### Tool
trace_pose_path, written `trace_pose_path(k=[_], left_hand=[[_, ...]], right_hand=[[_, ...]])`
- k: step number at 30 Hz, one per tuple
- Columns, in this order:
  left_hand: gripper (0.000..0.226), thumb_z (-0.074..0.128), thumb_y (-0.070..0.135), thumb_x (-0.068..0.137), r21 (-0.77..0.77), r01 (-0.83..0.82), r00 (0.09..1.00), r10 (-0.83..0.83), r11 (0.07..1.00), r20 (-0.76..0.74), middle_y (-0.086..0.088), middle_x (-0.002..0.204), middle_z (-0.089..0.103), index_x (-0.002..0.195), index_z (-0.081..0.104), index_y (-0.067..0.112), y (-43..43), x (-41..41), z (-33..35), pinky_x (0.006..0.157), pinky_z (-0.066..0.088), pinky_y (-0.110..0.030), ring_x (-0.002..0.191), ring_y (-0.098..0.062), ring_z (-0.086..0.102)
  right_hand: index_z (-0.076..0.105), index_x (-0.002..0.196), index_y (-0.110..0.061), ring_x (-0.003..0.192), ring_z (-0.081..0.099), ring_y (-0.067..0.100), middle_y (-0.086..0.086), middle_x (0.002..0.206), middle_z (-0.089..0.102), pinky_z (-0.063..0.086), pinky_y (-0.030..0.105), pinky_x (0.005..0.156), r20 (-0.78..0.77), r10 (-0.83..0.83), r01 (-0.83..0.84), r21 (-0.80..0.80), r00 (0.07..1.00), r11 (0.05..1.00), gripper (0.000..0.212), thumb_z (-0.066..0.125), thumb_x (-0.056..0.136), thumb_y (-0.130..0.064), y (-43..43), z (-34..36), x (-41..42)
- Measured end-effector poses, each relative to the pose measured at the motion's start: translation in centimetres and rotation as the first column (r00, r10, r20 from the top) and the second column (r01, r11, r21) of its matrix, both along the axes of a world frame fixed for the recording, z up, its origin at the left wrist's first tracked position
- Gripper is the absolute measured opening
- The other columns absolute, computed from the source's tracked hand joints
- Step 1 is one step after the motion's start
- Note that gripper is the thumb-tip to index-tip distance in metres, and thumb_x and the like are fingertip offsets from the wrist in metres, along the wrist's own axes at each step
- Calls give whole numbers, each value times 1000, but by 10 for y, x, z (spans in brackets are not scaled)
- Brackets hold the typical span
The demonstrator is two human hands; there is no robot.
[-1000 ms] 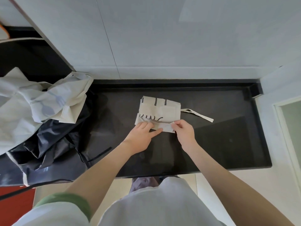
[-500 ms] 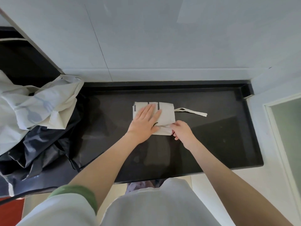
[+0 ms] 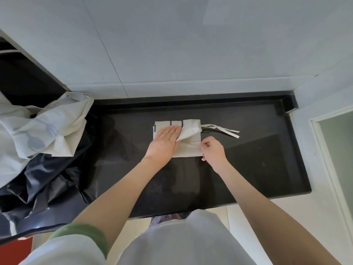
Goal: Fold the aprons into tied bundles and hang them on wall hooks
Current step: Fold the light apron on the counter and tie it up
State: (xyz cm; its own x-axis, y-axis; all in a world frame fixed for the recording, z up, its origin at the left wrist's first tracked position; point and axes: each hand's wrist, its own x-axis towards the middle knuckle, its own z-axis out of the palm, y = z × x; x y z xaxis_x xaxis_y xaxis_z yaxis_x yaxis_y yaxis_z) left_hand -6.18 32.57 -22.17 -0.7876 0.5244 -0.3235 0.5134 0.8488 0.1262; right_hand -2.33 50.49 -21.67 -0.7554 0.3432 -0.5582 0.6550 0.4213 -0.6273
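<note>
A cream apron (image 3: 188, 149) with short dark marks along its far edge lies folded into a small rectangle on the black countertop (image 3: 248, 169). My left hand (image 3: 163, 144) presses flat on its left half with straight fingers. My right hand (image 3: 212, 151) pinches the fabric at the bundle's right edge, where a fold is lifted and crumpled. The apron's two cream ties (image 3: 222, 129) trail to the right of the bundle on the counter.
A heap of pale printed aprons (image 3: 38, 134) lies on a dark, shiny apron (image 3: 44, 180) at the counter's left end. A grey tiled wall (image 3: 172, 44) rises behind the counter. A raised black rim runs along the back and right corner.
The bundle has been folded away from me into a more compact rectangle. My left hand went from gripping the near edge to pressing flat on top. My right hand now lifts a fold at the right edge.
</note>
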Motion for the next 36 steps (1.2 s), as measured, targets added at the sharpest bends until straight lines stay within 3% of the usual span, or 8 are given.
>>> trace_pose_path(k=[7, 10, 13, 16, 26, 29, 32, 36], left_hand=[[64, 17, 55, 100, -41, 31, 997, -33, 999, -67, -15, 160, -6, 151, -14, 30, 11, 20, -15, 118, -6, -44, 148, -32, -5], [74, 21, 66, 94, -32, 37, 997, -39, 999, -70, -17, 159, -12, 150, -15, 33, 12, 22, -18, 117, -6, -47, 147, -35, -8], [85, 26, 73, 89, -33, 82, 995, -84, 996, -63, -20, 158, -17, 149, -20, 33, 9, 22, -19, 116, -10, -47, 146, -37, -11], [81, 20, 70, 93, -32, 116, 991, -118, 993, -62, -20, 158, -17, 148, -23, 29, 4, 22, -21, 116, -11, -46, 146, -36, -12], [81, 14, 68, 91, 37, 234, 971, -231, 972, -63, -8, 160, 5, 154, 5, 18, -36, 6, -25, 118, 3, -40, 148, -24, 6], [82, 35, 66, 90, 69, 240, 967, -233, 968, -101, -15, 156, 24, 148, 31, 8, -35, 7, -22, 117, 14, -44, 144, -30, 24], [54, 70, 50, 79, 129, 259, 949, -227, 957, -219, -18, 125, 59, 111, 63, 7, -35, 13, -19, 106, 39, -46, 118, -36, 56], [12, 67, 20, 87, 262, 290, 906, -176, 920, -386, -5, 83, 59, 86, 59, 12, -39, 18, -22, 72, 52, -33, 75, -24, 59]], right_hand=[[44, 100, -10, 73, 51, 17, -4, 75, 49, 37, 22, 56, -33, 135, -129, 146, 990, 981, 6, 48, 95, -7, 1, -6, 2], [45, 111, -9, 91, 51, 19, 1, 91, 52, 43, 24, 69, -79, 133, -115, 204, 988, 972, 24, 52, 90, 0, 6, -3, 5], [51, 120, -9, 112, 44, 21, 5, 117, 52, 38, 31, 95, -274, 506, -344, 472, 818, 812, 41, 57, 82, 2, 9, 3, 16], [49, 130, -18, 127, 38, 16, -2, 134, 46, 23, 31, 109, -184, 818, -649, 526, 544, 550, 45, 63, 86, -18, 10, 1, 22], [67, 97, -10, 115, 59, 32, 15, 121, 63, 50, 43, 92, -80, 933, -537, 799, 351, 270, 28, 78, 73, -5, 6, -21, 25], [69, 96, -5, 105, 64, 32, 16, 112, 66, 54, 41, 84, -89, 929, -506, 818, 361, 275, 26, 77, 71, -4, 4, -21, 19], [66, 95, -3, 85, 66, 28, 12, 98, 67, 54, 35, 75, -191, 877, -476, 779, 441, 408, 15, 59, 82, 0, 1, -18, 13], [61, 95, -6, 79, 61, 26, 8, 95, 64, 48, 34, 73, -218, 843, -522, 701, 492, 486, 35, 27, 89, -10, 6, -13, 11]])
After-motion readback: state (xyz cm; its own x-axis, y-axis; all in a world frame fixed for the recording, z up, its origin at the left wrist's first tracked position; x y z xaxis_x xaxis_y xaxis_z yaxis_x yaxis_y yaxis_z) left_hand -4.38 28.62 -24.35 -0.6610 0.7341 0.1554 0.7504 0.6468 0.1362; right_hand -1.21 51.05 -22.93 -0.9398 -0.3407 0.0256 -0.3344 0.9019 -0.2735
